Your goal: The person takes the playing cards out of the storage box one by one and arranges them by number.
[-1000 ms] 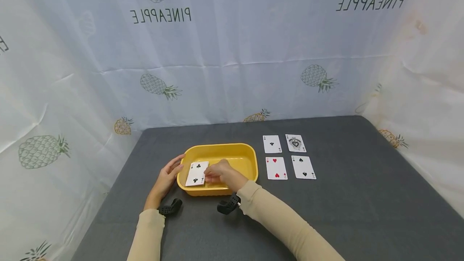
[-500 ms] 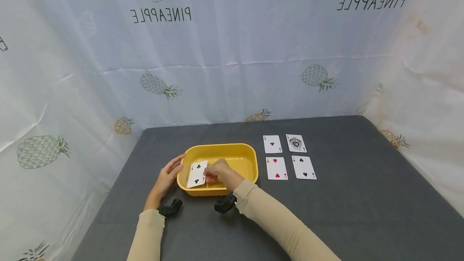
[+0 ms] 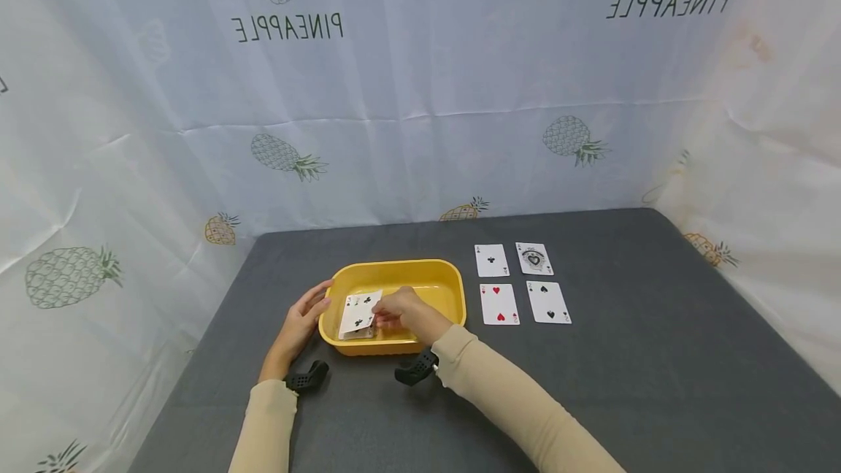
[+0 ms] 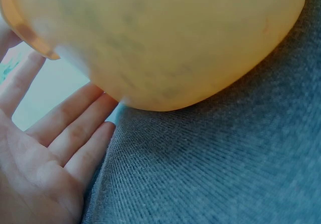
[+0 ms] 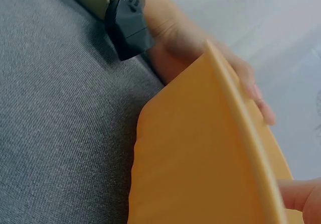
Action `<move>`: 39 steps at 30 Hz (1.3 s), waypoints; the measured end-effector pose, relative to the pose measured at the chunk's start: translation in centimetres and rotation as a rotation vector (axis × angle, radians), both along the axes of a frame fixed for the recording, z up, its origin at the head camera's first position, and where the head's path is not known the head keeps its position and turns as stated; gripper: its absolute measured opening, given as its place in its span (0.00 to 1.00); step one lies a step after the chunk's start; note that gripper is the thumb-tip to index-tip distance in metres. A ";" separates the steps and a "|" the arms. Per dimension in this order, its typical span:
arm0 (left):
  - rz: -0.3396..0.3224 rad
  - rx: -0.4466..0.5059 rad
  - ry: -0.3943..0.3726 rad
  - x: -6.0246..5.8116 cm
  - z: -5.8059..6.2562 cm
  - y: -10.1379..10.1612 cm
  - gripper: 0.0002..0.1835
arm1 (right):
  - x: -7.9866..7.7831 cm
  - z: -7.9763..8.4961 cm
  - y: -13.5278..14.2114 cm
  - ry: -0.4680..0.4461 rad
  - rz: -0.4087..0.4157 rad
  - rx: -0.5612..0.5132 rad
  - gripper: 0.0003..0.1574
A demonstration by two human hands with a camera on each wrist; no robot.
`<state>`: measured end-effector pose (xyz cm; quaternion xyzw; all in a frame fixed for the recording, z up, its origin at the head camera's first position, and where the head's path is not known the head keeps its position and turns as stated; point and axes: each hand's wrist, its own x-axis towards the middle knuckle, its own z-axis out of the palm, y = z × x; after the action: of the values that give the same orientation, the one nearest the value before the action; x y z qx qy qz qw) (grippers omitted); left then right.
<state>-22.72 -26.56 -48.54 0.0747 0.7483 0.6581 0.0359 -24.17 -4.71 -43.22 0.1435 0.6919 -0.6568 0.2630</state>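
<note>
A yellow plastic basin (image 3: 430,264) stands on the dark cloth. My left hand (image 3: 306,323) touches its left end; in the left wrist view the fingers (image 4: 75,133) lie fairly straight against the outer wall. Inside the basin, at its left, lie white playing cards. My right hand (image 3: 406,312) reaches over the near rim and pinches the right edge of a clubs playing card (image 3: 358,311), which is raised and tilted. Below it shows part of another card (image 3: 363,333) with a dark pattern. In the right wrist view the basin wall hides most of the right hand.
On the cloth right of the basin several cards lie face up in two rows: an ace of clubs (image 3: 492,260), an ornate ace (image 3: 534,259), a two of hearts (image 3: 500,304) and a two of spades (image 3: 549,302). A pineapple-print curtain (image 3: 394,93) hangs behind the table.
The clubs card pinched by my right hand has lifted and tilted off the stack, uncovering part of a card below. My left hand stays at the basin's left end.
</note>
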 end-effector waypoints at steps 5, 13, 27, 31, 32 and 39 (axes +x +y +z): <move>-0.011 0.022 0.013 -0.1 -0.2 -0.1 0.29 | 0.0 0.1 0.6 -0.004 0.050 -0.017 0.06; 0.010 -0.010 -0.009 -0.1 -0.1 -0.1 0.30 | 1.1 0.8 2.7 0.052 0.107 -0.005 0.15; 0.012 0.003 -0.005 0.0 -0.1 0.0 0.30 | 2.2 2.1 7.3 0.232 0.166 -0.156 0.13; -0.005 0.020 0.011 -0.1 -0.2 -0.1 0.30 | 2.1 2.6 8.3 0.251 0.132 -0.112 0.14; -0.009 0.022 0.010 -0.1 -0.3 -0.2 0.30 | 2.0 2.7 8.6 0.253 0.117 -0.098 0.14; -0.006 0.015 0.001 -0.2 -0.3 -0.2 0.31 | 1.6 3.2 10.8 0.264 0.043 -0.047 0.17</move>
<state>-22.96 -26.78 -48.87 0.0777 0.7431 0.6636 0.0369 -22.61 6.05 -39.99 0.0349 0.7077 -0.6805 0.1870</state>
